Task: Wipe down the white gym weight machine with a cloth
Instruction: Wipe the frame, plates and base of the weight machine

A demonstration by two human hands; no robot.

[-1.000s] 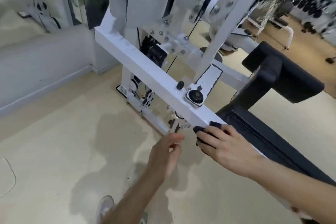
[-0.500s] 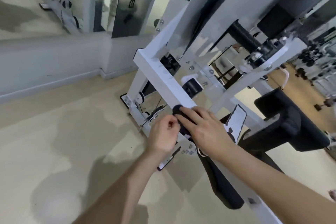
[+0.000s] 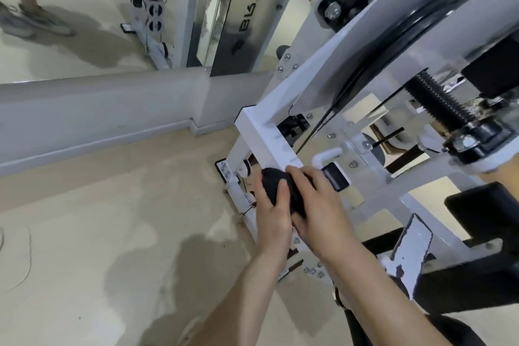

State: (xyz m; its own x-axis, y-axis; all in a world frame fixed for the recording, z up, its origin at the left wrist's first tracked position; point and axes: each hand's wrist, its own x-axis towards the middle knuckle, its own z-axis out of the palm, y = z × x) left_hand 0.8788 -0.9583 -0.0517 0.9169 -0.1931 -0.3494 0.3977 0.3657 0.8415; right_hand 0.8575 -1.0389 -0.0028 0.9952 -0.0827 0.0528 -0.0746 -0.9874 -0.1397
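Observation:
The white weight machine fills the right half of the head view, and its white square frame bar [image 3: 262, 137] runs from the wall corner down toward me. A bunched black cloth [image 3: 276, 180] lies against the near part of that bar. My left hand [image 3: 273, 216] grips the cloth from the left side, its thumb over the fabric. My right hand [image 3: 317, 205] holds the cloth from the right, fingers laid over the cloth and the bar's top. Most of the cloth is hidden under both hands.
A mirror wall [image 3: 84, 17] with a grey ledge [image 3: 112, 109] runs along the left. A black threaded rod [image 3: 441, 101], a pulley cable and a black pad [image 3: 483, 213] crowd the right. Beige floor [image 3: 98, 233] spreads out to the left below the machine.
Both hands and the cloth have slid up the white bar toward the wall corner. My left hand, loose a second ago, now grips the cloth. The camera came closer.

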